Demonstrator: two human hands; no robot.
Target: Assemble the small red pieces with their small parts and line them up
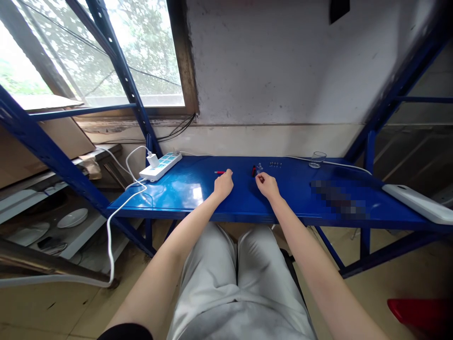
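My left hand [224, 184] is closed around a slim red stick [220, 172] with a pale tip, which pokes out to the left just above the blue table [177, 189]. My right hand [268, 185] has its fingertips pinched together; whatever is between them is too small to make out. Right beside those fingertips are a small red and black piece [254, 171] and a little cluster of clear pieces [259, 167]. Several tiny shiny parts [275, 165] lie in short rows farther to the right.
A white power strip [161, 166] with a plugged-in cable sits at the table's left end. Toward the right are a clear glass [317, 159], a blurred dark object [338, 198] and a white slab-like object [417, 203]. Blue metal posts rise at both sides.
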